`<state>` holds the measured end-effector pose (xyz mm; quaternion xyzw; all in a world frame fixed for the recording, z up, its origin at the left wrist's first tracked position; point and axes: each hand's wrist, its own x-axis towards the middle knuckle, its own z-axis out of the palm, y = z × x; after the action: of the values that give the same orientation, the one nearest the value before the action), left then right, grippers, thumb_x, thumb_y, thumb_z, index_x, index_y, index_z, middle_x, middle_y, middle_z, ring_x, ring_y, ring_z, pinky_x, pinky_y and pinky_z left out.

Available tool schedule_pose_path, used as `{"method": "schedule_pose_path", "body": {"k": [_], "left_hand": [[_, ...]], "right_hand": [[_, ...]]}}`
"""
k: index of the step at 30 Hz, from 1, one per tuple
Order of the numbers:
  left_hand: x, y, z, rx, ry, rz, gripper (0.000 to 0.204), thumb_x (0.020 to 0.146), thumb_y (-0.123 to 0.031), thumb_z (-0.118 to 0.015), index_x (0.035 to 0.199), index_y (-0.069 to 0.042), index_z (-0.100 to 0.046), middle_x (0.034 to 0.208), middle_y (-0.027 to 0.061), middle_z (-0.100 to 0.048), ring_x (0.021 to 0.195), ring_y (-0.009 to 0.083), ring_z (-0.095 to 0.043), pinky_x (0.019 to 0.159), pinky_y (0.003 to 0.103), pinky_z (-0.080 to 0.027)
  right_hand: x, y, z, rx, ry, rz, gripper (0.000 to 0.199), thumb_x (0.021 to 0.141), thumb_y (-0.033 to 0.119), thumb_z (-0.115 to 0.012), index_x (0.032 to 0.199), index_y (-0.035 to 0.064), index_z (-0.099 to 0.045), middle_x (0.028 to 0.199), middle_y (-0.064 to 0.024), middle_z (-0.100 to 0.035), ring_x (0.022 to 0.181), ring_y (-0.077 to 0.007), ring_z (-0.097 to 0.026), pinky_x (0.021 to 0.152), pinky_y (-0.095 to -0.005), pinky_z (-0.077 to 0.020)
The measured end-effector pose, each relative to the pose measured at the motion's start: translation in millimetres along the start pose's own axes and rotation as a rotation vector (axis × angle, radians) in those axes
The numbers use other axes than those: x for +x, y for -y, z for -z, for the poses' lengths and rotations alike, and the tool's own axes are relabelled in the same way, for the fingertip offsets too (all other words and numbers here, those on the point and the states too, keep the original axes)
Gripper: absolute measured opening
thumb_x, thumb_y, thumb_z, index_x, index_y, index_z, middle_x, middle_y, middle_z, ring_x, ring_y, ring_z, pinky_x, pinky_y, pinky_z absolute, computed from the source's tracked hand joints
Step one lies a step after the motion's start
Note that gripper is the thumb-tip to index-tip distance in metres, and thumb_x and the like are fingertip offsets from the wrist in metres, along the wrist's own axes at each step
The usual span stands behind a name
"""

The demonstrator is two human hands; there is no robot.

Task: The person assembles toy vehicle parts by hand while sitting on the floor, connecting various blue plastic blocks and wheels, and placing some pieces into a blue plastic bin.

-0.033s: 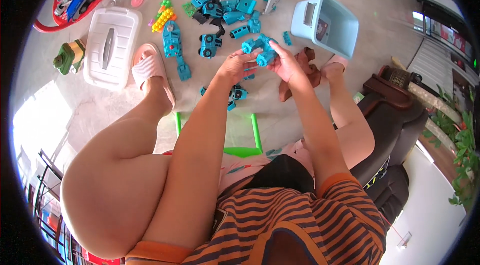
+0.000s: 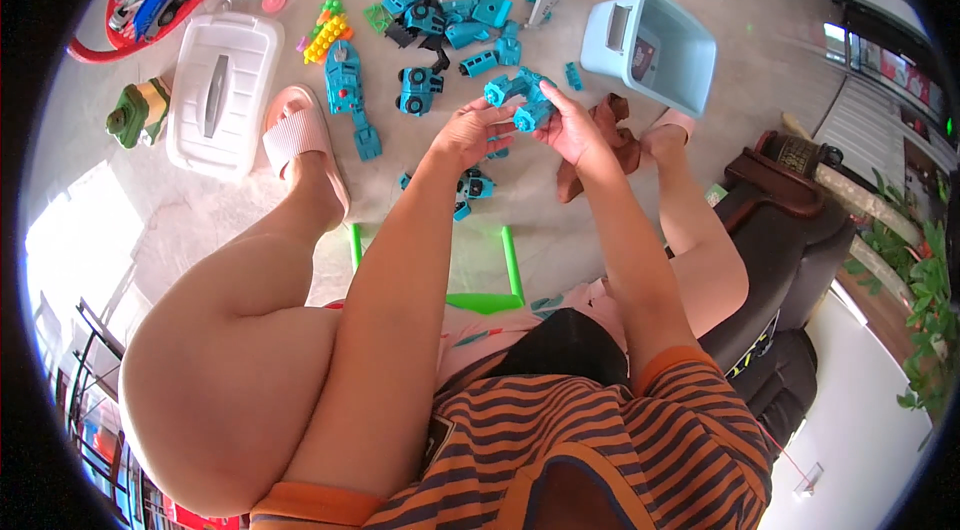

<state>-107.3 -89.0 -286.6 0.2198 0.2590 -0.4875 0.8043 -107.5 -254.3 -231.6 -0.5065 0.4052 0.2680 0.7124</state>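
Note:
A turquoise jointed toy vehicle part (image 2: 530, 90), bent into an arch with knobbed ends, is held above the floor between my hands. My right hand (image 2: 572, 130) grips its right side, thumb on top. At its lower left, my left hand (image 2: 468, 135) has its fingertips on the toy; part of their hold is hidden. Below my hands on the floor lies a small turquoise and black toy piece (image 2: 474, 188). Beyond them are a wheeled turquoise toy piece (image 2: 418, 90), a long turquoise toy piece (image 2: 344, 85) and several more turquoise parts (image 2: 480, 62).
A light-blue bin (image 2: 597, 55) stands at the right, with a brown toy (image 2: 612, 145) nearer me. At the left lie a white lid (image 2: 190, 100) and a green toy (image 2: 128, 118). A red-rimmed container (image 2: 95, 52) holds toy vehicles. Green stool legs (image 2: 513, 265) stand below my arms.

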Motion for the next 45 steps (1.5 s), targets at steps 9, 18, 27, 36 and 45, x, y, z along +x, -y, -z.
{"method": "schedule_pose_path", "body": {"k": [9, 18, 27, 36, 45], "left_hand": [[0.5, 2.9, 25.6, -0.125, -0.141, 0.039, 0.025, 0.086, -0.027, -0.048, 0.106, -0.012, -0.049, 0.102, 0.0079, -0.056, 0.100, 0.0218, -0.049, 0.080, 0.034, -0.041], [0.8, 3.0, 26.0, -0.052, -0.084, 0.103, 0.032, 0.080, -0.036, -0.057, 0.101, -0.012, -0.051, 0.099, 0.0073, -0.057, 0.090, 0.0194, -0.054, 0.076, 0.033, -0.043], [-1.1, 19.8, 22.3, 0.607, -0.082, 0.216, 0.031, 0.072, -0.015, -0.067, 0.101, -0.014, -0.055, 0.088, -0.0008, -0.059, 0.080, 0.0127, -0.056, 0.070, 0.031, -0.046], [-1.5, 17.7, 20.0, 0.619, -0.168, 0.179, 0.026, 0.071, -0.011, -0.067, 0.095, -0.009, -0.056, 0.082, 0.0015, -0.062, 0.069, 0.0114, -0.060, 0.055, 0.024, -0.050], [-7.5, 21.6, 34.8, 0.698, -0.283, 0.188, 0.025, 0.069, -0.010, -0.069, 0.092, -0.010, -0.058, 0.082, 0.0010, -0.061, 0.071, 0.0107, -0.056, 0.056, 0.025, -0.049]], "right_hand": [[-2.6, -9.9, 4.6, 0.008, -0.011, -0.050, 0.033, 0.077, 0.040, -0.059, 0.094, 0.0121, -0.054, 0.073, -0.0024, -0.059, 0.059, -0.0130, -0.057, 0.048, -0.0248, -0.0455], [-2.0, -11.7, 7.7, 0.001, -0.024, -0.101, 0.035, 0.076, 0.036, -0.061, 0.100, 0.0121, -0.055, 0.076, -0.0007, -0.058, 0.062, -0.0126, -0.057, 0.052, -0.0266, -0.0463], [-1.0, -10.6, -1.2, -1.239, 0.331, 0.311, 0.055, 0.071, 0.017, -0.066, 0.121, 0.0102, -0.045, 0.097, -0.0092, -0.058, 0.088, -0.0161, -0.053, 0.078, -0.0266, -0.0425], [29.9, -10.1, -9.5, -0.991, 0.274, 0.251, 0.048, 0.078, 0.030, -0.063, 0.115, 0.0023, -0.049, 0.102, -0.0119, -0.058, 0.094, -0.0203, -0.055, 0.082, -0.0294, -0.0426], [44.5, -13.7, -32.5, -1.129, 0.071, 0.322, 0.045, 0.078, 0.029, -0.062, 0.113, 0.0037, -0.051, 0.103, -0.0136, -0.058, 0.093, -0.0184, -0.057, 0.078, -0.0290, -0.0452]]}}
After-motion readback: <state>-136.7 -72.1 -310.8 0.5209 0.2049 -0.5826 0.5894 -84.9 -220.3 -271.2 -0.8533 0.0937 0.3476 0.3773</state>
